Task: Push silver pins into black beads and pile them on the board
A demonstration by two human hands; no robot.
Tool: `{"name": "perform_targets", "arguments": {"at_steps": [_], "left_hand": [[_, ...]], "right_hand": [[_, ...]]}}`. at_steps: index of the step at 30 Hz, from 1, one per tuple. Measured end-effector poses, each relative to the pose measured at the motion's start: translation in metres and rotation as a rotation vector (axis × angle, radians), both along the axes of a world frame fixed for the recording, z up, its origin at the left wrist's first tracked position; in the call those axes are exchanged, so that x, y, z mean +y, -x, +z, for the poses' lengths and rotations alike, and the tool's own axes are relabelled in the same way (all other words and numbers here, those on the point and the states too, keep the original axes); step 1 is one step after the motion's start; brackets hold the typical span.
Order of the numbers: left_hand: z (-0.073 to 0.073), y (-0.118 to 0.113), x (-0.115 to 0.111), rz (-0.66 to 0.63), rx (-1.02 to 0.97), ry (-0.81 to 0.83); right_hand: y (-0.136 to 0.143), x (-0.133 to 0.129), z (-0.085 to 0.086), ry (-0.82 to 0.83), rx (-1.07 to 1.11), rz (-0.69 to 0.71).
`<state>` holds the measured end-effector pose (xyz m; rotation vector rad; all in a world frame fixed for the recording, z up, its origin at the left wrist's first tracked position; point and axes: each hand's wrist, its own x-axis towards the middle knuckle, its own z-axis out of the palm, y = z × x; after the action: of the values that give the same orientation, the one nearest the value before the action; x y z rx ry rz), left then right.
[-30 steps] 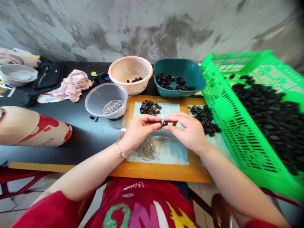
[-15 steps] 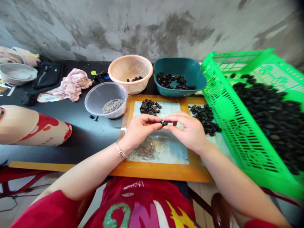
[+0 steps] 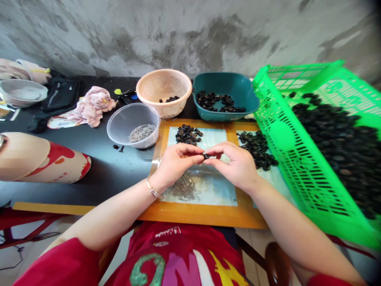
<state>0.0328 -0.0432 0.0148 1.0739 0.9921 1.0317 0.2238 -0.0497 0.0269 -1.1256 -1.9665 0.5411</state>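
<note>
My left hand (image 3: 175, 165) and my right hand (image 3: 233, 165) meet fingertip to fingertip over the board, both pinching a small black part (image 3: 206, 156). Just behind them lies a pile of small black pieces (image 3: 188, 135) on a pale sheet (image 3: 218, 186). Close to my left wrist, on the same sheet, is a heap of thin metal pins (image 3: 183, 187). More black parts (image 3: 258, 149) are piled to the right of my right hand. The finer details of the held part are hidden by my fingertips.
Behind the board (image 3: 202, 214) stand a clear bowl (image 3: 114, 129) of metal pieces, a peach basket (image 3: 145, 85) and a teal basin (image 3: 238, 85), both with black parts. A green crate (image 3: 285, 139) full of black parts is at right; a patterned cylinder (image 3: 38, 159) lies left.
My right fingers have shifted very slightly around the small black part, which shows at a somewhat different angle. Both hands otherwise stay in the same place.
</note>
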Motion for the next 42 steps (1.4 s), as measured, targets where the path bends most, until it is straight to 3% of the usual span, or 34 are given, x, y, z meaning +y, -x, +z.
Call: {"name": "perform_targets", "arguments": {"at_steps": [4, 11, 16, 20, 25, 42], "left_hand": [[-0.002, 0.000, 0.001, -0.014, -0.032, 0.012], [-0.002, 0.000, 0.002, 0.003, -0.094, 0.075], [0.002, 0.001, 0.003, -0.004, -0.137, 0.138], [0.004, 0.001, 0.002, -0.050, -0.153, 0.192], [0.002, 0.001, 0.001, -0.137, -0.272, 0.326], [-0.002, 0.002, 0.000, -0.281, -0.393, 0.453]], "right_hand": [[0.001, -0.001, -0.002, 0.071, 0.059, 0.017], [0.011, -0.005, -0.013, 0.364, 0.353, 0.052], [0.013, -0.004, -0.010, 0.518, 0.493, 0.131], [0.013, -0.005, -0.008, 0.467, 0.429, 0.103], [0.011, -0.005, -0.008, 0.284, 0.261, 0.043], [0.006, -0.004, -0.008, 0.032, 0.044, 0.149]]}}
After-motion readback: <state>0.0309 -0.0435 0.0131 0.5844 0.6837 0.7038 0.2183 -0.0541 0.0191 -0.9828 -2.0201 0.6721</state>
